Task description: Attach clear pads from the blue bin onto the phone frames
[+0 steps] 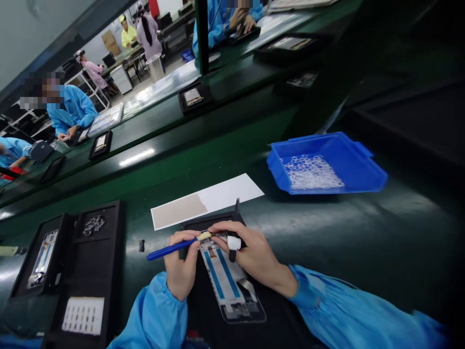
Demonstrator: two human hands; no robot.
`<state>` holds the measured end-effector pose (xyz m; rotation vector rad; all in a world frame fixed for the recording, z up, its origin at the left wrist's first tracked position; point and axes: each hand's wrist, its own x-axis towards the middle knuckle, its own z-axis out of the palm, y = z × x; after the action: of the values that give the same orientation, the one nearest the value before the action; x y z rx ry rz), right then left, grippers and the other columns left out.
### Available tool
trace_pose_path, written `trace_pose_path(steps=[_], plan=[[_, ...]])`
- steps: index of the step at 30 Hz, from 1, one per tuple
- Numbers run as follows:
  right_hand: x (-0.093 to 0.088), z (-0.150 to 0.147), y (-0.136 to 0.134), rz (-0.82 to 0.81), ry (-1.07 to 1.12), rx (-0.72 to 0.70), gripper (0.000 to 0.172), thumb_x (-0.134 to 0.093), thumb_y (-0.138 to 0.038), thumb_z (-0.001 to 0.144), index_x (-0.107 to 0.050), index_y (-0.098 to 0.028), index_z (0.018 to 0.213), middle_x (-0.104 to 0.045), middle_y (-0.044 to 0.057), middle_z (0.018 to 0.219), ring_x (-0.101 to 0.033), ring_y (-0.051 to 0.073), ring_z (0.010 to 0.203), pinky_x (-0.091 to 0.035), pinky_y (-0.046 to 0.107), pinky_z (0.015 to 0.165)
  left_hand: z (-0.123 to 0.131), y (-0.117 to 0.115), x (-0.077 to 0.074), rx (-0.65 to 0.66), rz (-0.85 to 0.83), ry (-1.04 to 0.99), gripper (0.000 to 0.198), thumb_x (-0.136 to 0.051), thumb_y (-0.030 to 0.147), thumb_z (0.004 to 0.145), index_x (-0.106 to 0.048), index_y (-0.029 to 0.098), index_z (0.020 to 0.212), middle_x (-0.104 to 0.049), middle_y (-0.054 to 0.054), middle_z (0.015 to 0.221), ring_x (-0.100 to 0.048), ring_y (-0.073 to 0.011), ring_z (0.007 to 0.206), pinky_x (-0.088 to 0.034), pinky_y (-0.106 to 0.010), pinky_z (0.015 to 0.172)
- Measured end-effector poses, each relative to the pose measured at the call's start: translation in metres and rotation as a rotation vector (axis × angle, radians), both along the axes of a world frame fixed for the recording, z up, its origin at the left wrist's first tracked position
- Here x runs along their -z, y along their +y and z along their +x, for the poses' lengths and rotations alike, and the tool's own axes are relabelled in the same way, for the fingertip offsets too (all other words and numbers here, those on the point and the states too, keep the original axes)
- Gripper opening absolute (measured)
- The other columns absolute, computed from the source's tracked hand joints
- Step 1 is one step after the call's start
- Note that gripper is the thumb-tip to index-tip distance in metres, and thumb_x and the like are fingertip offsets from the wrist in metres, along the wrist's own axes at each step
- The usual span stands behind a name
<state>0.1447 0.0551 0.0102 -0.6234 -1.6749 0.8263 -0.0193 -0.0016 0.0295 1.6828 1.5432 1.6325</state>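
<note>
Looking down from the head camera, the left hand is closed around a blue-handled tool, thumb and fingers pinching it near its pale tip. The tip lies on the top edge of the phone frame. The right hand, one finger wrapped in white, is pinched on a thin black tool whose point sticks up past the knuckles; what its lower end touches cannot be told. Both grips meet at that same top edge.

The frame lies flat directly under and just behind the two grips, seated in a black fixture, its two blue strips still on it. Judging from this, the work is mid-way on this piece: it is placed and is being worked at its upper end, with nothing yet lifted out.

Just beyond the grips lies a white sheet, part of it tan. Well off to the right and further out stands a blue bin holding clear small rings. Left of the grips sits a black tray with a second frame, a heap of small metal parts and a white card of pieces. Far across the green bench, other people in blue coats work at their own fixtures.
</note>
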Motion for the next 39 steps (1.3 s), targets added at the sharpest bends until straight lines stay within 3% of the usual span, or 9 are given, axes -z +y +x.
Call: trace_pose_path(steps=[6, 10, 14, 17, 24, 34, 39], plan=[[-0.005, 0.000, 0.005, -0.326, 0.099, -0.170, 0.022, -0.060, -0.025, 0.091, -0.059, -0.017, 0.112, -0.066, 0.006, 0.102, -0.065, 0.019, 0.090, -0.054, 0.030, 0.083, -0.002, 0.002, 0.000, -0.023, -0.109, -0.128, 0.015, -0.064, 0.029, 0.091, -0.056, 0.018, 0.095, -0.072, -0.006, 0.090, -0.072, -0.0166, 0.087, -0.060, -0.025, 0.079], [-0.006, -0.001, 0.010, -0.395, 0.232, -0.276, 0.023, -0.063, -0.027, 0.087, -0.058, -0.016, 0.107, -0.067, 0.005, 0.094, -0.065, 0.018, 0.087, -0.052, 0.027, 0.079, -0.005, 0.004, 0.002, -0.068, -0.142, -0.167, 0.028, -0.072, 0.037, 0.084, -0.055, 0.018, 0.095, -0.074, -0.006, 0.087, -0.074, -0.0181, 0.081, -0.061, -0.022, 0.073], [-0.003, 0.000, 0.015, -0.476, 0.285, -0.302, 0.030, -0.069, -0.031, 0.082, -0.059, -0.014, 0.106, -0.067, 0.005, 0.092, -0.063, 0.019, 0.085, -0.050, 0.027, 0.075, -0.008, 0.008, 0.004, -0.129, -0.200, -0.226, 0.044, -0.081, 0.046, 0.070, -0.055, 0.018, 0.091, -0.074, -0.006, 0.083, -0.074, -0.0227, 0.077, -0.062, -0.027, 0.070], [-0.002, 0.002, 0.016, -0.501, 0.321, -0.328, 0.033, -0.072, -0.030, 0.080, -0.060, -0.013, 0.106, -0.066, 0.005, 0.090, -0.062, 0.018, 0.083, -0.048, 0.027, 0.075, -0.002, 0.007, 0.000, -0.169, -0.242, -0.261, 0.048, -0.083, 0.047, 0.065, -0.055, 0.019, 0.091, -0.074, -0.004, 0.081, -0.073, -0.0237, 0.078, -0.061, -0.028, 0.067], [0.000, 0.001, 0.019, -0.586, 0.386, -0.450, 0.043, -0.080, -0.035, 0.079, -0.057, -0.012, 0.107, -0.065, 0.006, 0.089, -0.060, 0.017, 0.079, -0.046, 0.027, 0.074, 0.016, 0.005, -0.013, -0.247, -0.255, -0.285, 0.047, -0.079, 0.051, 0.070, -0.053, 0.020, 0.094, -0.073, -0.002, 0.081, -0.073, -0.0198, 0.079, -0.059, -0.024, 0.069], [-0.001, 0.002, 0.021, -0.604, 0.375, -0.466, 0.046, -0.083, -0.037, 0.078, -0.055, -0.012, 0.105, -0.062, 0.003, 0.081, -0.054, 0.014, 0.070, -0.043, 0.025, 0.067, 0.004, 0.009, -0.005, -0.196, -0.328, -0.378, 0.054, -0.084, 0.051, 0.065, -0.053, 0.020, 0.097, -0.075, -0.003, 0.082, -0.072, -0.0208, 0.070, -0.060, -0.027, 0.066], [-0.001, 0.001, 0.022, -0.606, 0.384, -0.509, 0.049, -0.083, -0.038, 0.076, -0.054, -0.012, 0.106, -0.061, 0.002, 0.080, -0.051, 0.012, 0.068, -0.042, 0.025, 0.068, 0.007, 0.008, -0.004, -0.158, -0.304, -0.428, 0.058, -0.084, 0.056, 0.064, -0.053, 0.021, 0.099, -0.075, -0.002, 0.082, -0.072, -0.0174, 0.067, -0.059, -0.021, 0.067]])
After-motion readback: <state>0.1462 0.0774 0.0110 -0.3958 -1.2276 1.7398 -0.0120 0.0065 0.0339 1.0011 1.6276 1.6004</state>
